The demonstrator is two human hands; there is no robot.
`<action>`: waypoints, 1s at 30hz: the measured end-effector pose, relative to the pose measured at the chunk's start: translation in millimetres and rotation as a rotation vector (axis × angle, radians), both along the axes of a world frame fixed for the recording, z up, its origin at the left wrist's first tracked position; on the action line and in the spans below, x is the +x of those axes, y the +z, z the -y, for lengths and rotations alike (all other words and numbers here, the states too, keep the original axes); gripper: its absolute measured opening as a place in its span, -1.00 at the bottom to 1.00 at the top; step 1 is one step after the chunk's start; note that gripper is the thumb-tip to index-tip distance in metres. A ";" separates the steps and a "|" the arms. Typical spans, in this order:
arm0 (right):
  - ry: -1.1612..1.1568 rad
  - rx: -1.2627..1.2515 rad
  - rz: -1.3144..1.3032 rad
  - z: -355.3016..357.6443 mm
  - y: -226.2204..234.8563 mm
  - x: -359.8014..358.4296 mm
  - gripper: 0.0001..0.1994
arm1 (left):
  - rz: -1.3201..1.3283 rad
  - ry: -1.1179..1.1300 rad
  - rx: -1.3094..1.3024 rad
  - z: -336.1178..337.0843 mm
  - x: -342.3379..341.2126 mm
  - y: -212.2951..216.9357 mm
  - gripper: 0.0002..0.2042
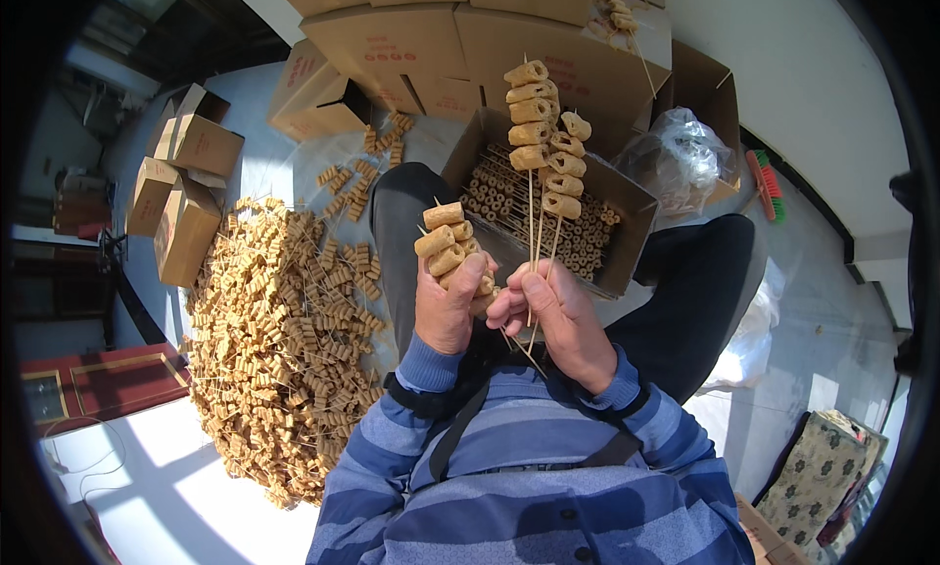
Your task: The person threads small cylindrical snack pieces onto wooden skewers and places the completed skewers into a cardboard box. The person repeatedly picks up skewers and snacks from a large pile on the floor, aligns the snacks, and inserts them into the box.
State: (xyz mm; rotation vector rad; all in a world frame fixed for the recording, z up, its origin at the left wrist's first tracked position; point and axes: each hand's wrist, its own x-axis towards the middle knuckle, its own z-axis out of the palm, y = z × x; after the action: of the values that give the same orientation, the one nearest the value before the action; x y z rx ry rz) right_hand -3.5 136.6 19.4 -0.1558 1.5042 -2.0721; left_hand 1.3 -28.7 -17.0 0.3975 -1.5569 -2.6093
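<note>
My left hand (pixel 449 305) is closed around a bunch of skewered rolls (pixel 446 240), hollow tan tubes threaded on thin sticks. The sticks' lower ends come out below that hand. Beside it, my right hand (pixel 561 322) pinches the bare sticks of several more skewers (pixel 530 117), whose rolls stand upright above it and fan slightly apart. The two hands are close together in front of my lap. Beyond them, between my knees, an open cardboard box (pixel 627 257) holds rows of the same skewers, partly hidden behind the raised ones.
A large heap of skewered rolls (pixel 279 359) covers the floor at my left, with loose skewers (pixel 357 178) beyond it. Stacked cartons (pixel 392 61) stand ahead; smaller open cartons (pixel 186 193) sit far left. Clear plastic bags (pixel 685 149) and a red-green brush (pixel 765 185) lie right.
</note>
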 end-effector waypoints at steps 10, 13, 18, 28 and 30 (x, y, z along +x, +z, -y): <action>-0.135 0.058 -0.368 23.0 27.2 -53.5 -0.75 | 0.013 -0.069 -0.144 -1.6 0.8 8.0 -0.42; -0.080 0.061 -0.359 26.8 24.3 -54.3 -0.75 | 0.013 -0.109 -0.210 9.8 -2.2 3.9 -0.47; -0.058 0.069 -0.382 22.5 13.5 -60.4 -0.74 | 0.015 -0.128 -0.194 16.0 2.3 -3.9 -0.38; 0.256 0.154 0.113 -34.5 1.3 -27.5 -0.66 | -0.098 -0.072 -0.025 35.6 -7.0 2.9 -0.27; 0.275 0.111 0.178 -37.1 -2.9 -18.3 -0.66 | -0.126 -0.120 0.046 39.1 -10.7 9.2 -0.24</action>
State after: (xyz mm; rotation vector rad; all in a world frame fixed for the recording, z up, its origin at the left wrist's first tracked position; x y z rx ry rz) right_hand -21.8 173.6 16.6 -0.1240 1.4002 -1.7344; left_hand -9.4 -67.7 -7.7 0.1433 -1.5271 -2.7037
